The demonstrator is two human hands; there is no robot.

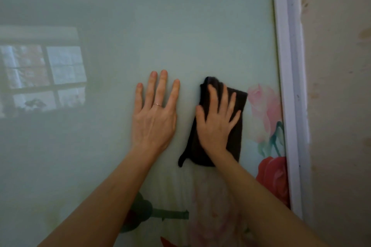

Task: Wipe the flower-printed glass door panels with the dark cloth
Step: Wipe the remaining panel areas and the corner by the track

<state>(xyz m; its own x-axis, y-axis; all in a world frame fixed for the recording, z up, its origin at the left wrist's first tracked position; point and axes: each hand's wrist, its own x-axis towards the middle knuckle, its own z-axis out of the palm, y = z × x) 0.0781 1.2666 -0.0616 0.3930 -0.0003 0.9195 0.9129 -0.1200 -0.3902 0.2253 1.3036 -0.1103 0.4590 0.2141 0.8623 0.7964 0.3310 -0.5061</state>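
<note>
A pale green glass door panel point(180, 26) fills most of the view, with pink and red flowers printed along its right and lower parts. My right hand point(217, 122) presses the dark cloth point(239, 98) flat against the glass with spread, straight fingers, just left of the pink flower point(263, 110). The cloth hangs folded below my palm, one corner trailing down to the left. My left hand point(155, 114) lies flat on the bare glass beside it, fingers straight and pointing up, a thin ring on one finger.
A white door frame point(289, 86) runs down the right edge of the panel, and a stained beige wall point(341, 106) lies beyond it. A window reflection point(44, 78) shows on the glass at the left. A red flower point(275, 174) sits low on the right.
</note>
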